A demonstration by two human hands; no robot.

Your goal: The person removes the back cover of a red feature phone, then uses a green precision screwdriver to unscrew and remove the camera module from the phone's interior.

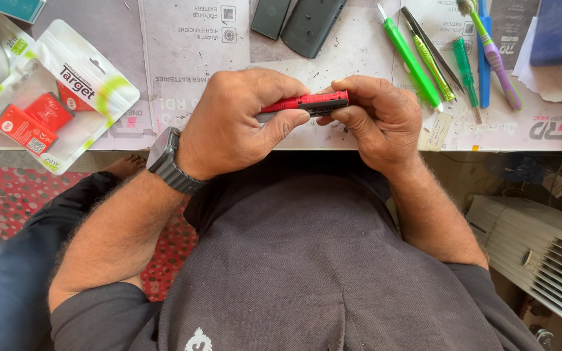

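A small red and black phone-like device [307, 103] is held edge-on between both hands, just above the front edge of the worktable [183, 78]. My left hand [242, 120] grips its left end with thumb and fingers; a dark watch [167, 159] is on that wrist. My right hand [378, 117] pinches the right end, fingers curled around it. Most of the device is hidden by the fingers.
Green screwdrivers [414, 62], tweezers, and a purple toothbrush [492, 52] lie at the back right. Dark phone covers [300, 23] rest at the top centre. White pouches with red packs [53, 97] sit left. A white fan unit [541, 250] stands lower right, a red patterned mat [21, 195] lower left.
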